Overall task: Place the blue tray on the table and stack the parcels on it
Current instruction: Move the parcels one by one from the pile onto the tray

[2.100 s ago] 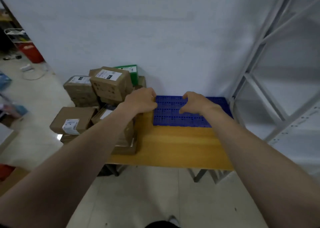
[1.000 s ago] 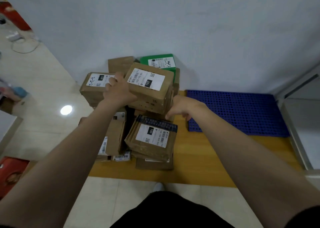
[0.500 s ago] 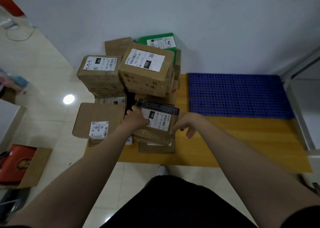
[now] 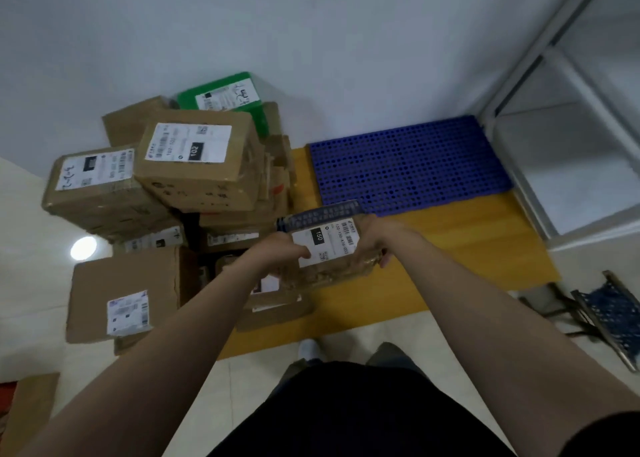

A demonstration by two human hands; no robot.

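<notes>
A perforated blue tray lies flat and bare at the bench's far right. Brown parcels heap up on its left; one labelled parcel is held tilted just before the tray.

beside the one blue tray: about nine brown boxes, one green box, one parcel in two hands.

Wooden table under my hands. Blue tray flat on it, beyond my right fingers, against the wall. Heap of cardboard parcels fills its end past my left fingers.
</notes>
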